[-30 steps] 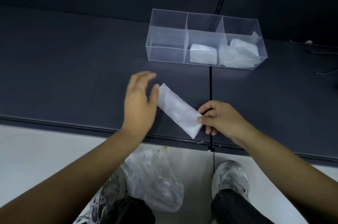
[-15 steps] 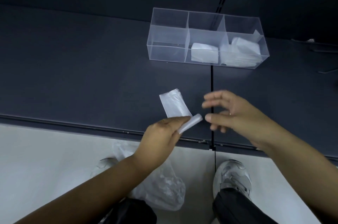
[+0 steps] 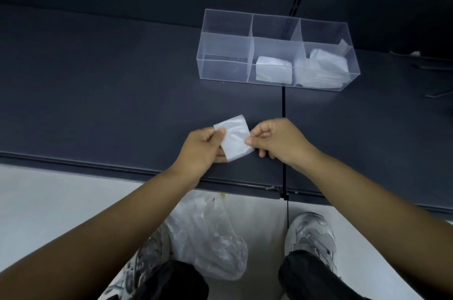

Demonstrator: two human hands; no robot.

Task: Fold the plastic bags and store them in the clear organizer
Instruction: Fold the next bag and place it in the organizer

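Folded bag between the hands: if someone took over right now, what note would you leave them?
Left hand and right hand each pinch a side of the folded bag over the dark shelf.
Clear organizer stands behind: left compartment holds nothing, middle one folded packet, right a stack.
Left to do: store this bag, then fold the loose bags on the floor.

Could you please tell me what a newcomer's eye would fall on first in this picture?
First comes the small folded plastic bag at the centre, pinched by the left hand and the right hand over the dark shelf, near its front edge. Next is the clear organizer, farther back on the right, with a stored bag in its middle compartment and a stack of stored bags in its right one. A crumpled plastic bag lies on the pale floor.
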